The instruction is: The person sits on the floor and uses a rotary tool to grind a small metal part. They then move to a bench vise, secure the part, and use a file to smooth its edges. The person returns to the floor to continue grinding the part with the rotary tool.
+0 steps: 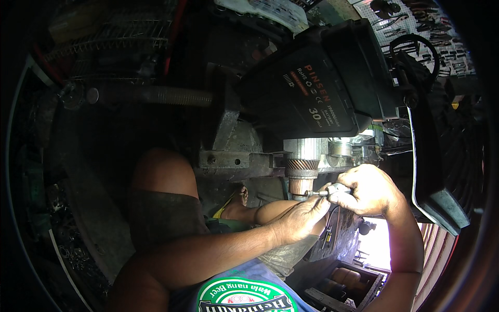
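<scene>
Gripping a small silver metal part with a narrow shaft [338, 189], your right hand [366, 190] was positioned right of the frame's centre. Its thumb and fingers were closed on the part's wider body, with no visible gap. Your left hand [301, 221] met it from the lower left, thumb and fingertips drawn together around the shaft section. The shaft pointed left, its tip just beside the lower end of a motor armature [302, 169]; contact between them could not be determined.

The armature stood upright near the centre, copper commutator downward, its upper end hidden behind a black plastic case [306, 88]. A bench vise [223, 159] was located left of the armature, its threaded screw [182, 97] extending toward the upper left. A pegboard of hand tools [379, 18] occupied the upper right.
</scene>
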`<state>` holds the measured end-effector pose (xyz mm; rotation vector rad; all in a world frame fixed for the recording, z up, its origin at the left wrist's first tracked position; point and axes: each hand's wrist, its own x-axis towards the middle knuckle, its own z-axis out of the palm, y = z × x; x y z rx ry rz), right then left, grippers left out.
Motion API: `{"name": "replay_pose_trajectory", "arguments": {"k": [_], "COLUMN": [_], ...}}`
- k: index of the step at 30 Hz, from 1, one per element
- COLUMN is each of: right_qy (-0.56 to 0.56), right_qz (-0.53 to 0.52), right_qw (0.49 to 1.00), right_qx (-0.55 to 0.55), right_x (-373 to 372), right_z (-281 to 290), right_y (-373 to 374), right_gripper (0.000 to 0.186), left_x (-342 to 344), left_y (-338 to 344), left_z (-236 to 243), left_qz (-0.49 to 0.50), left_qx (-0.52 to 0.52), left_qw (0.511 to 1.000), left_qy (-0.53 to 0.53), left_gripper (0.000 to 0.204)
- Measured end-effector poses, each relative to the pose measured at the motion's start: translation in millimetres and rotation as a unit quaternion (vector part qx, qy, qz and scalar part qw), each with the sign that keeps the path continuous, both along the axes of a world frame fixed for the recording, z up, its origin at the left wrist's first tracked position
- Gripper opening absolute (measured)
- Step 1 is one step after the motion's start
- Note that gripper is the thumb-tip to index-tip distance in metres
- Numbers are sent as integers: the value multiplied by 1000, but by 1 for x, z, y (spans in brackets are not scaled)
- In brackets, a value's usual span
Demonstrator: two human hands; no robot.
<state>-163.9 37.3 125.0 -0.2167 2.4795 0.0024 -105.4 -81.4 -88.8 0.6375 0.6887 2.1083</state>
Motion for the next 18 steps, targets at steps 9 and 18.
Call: {"name": "replay_pose_trajectory", "arguments": {"k": [9,18], "right_qy": [2,6], "right_qz": [9,3], "right_qw": [1000,1000], "right_qx": [14,18], "right_x": [0,0], "right_z": [1,1], "right_y": [0,-1], "right_gripper": [26,28], "left_x": [1,-2], "left_y": [1,-2], "left_z": [1,2], "left_qz": [11,6], "left_qx": [19,11], "left_qw": [1000,1000], "left_qy": [-11,-1], "left_gripper": [61,65]}}
